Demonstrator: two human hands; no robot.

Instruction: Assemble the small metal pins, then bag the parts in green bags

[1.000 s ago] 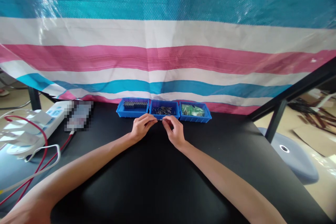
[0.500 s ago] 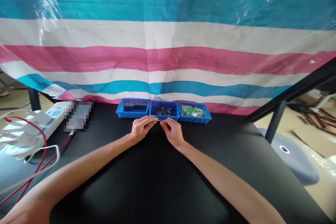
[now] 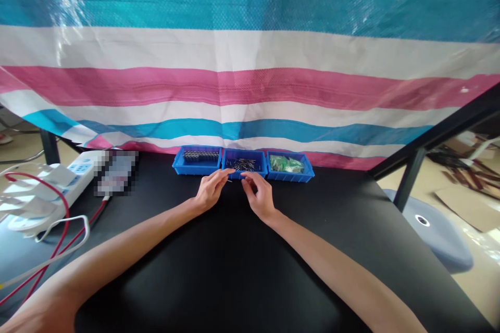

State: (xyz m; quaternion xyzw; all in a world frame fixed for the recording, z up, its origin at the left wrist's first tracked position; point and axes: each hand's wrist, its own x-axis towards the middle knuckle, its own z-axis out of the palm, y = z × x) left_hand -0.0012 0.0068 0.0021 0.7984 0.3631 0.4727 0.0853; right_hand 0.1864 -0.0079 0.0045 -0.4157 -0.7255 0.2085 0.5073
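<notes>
Left hand (image 3: 210,191) and right hand (image 3: 259,193) have separated at the fingertips since the earlier frame, just before the middle blue bin (image 3: 242,154). A slim metal pin (image 3: 229,181) protrudes at the left fingertips, apparently pinched there — presumably light, stiff and slippery (smooth shafts roll easily), hence best taken at mid-length. Whether the right hand grasps anything cannot be told.

A plastic sheet (image 3: 250,52) striped in blue, white and pink hangs behind a black table (image 3: 332,208), its upper part glossy with light. To the right, beyond a black metal frame (image 3: 441,119), a grey stool (image 3: 437,242) and flat cardboard (image 3: 469,208) stand out against the beige floor (image 3: 478,289).
</notes>
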